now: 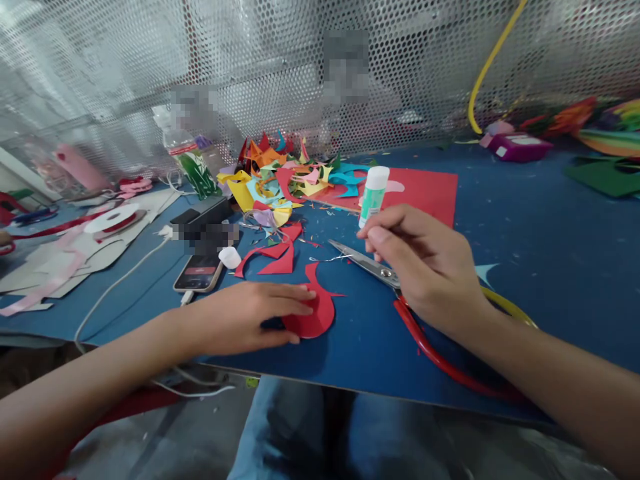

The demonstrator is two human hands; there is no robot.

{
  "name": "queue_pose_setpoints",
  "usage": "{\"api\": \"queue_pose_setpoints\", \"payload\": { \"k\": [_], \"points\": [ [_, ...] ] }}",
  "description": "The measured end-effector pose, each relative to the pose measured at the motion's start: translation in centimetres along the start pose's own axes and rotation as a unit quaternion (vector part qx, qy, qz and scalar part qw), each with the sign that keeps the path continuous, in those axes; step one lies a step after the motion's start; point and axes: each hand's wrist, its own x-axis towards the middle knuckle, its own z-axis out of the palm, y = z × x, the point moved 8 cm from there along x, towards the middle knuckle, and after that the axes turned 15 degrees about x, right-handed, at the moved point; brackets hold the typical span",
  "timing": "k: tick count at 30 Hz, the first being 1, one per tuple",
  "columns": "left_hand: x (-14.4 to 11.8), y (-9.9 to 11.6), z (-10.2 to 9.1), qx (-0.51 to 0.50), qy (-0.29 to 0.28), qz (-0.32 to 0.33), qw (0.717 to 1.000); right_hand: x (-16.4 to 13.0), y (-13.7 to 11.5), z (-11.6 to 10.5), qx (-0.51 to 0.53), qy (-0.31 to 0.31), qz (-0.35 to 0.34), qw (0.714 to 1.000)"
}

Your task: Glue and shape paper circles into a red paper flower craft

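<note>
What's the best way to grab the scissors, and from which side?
Probably by the red handle of the scissors, coming from the near right. The blades point away to the left and the handle curves back toward the near right, which should keep the grip clear of the tip. The right hand hides part of the handle.

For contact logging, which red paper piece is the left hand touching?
The rounded piece with the curved tail, under the left hand; the red offcuts and large sheet lie farther back.
</note>
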Motion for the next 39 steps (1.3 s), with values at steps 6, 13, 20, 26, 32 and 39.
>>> {"api": "queue_pose_setpoints", "payload": {
  "k": [6,13,20,26,32,39],
  "points": [
    [-0.5,-1.9,-1.3,0.047,0.147,-0.123,0.98,-0.4,1.8,2.9,-0.035,-0.167,0.095,0.981],
    [-0.6,-4.1,-0.5,-0.352,0.196,-0.263,0.877,-1.9,4.7,4.6,0.06,-0.249,0.251,0.933],
    [0.4,-3.7,1.4,-0.446,0.114,-0.249,0.852,-2.0,5.2,4.7,0.106,-0.229,0.287,0.924],
    [0.0,-2.4,2.5,-0.438,0.067,-0.218,0.87,-2.9,5.3,5.4,0.055,-0.267,0.296,0.915],
    [-1.6,-3.7,-0.7,-0.34,0.08,-0.187,0.918,-3.2,4.0,6.3,0.069,-0.322,0.273,0.904],
    [-4.6,-17.0,-8.7,-0.075,0.23,-0.379,0.893,-1.7,6.6,4.4,0.051,-0.195,0.248,0.948]
  ]
}}
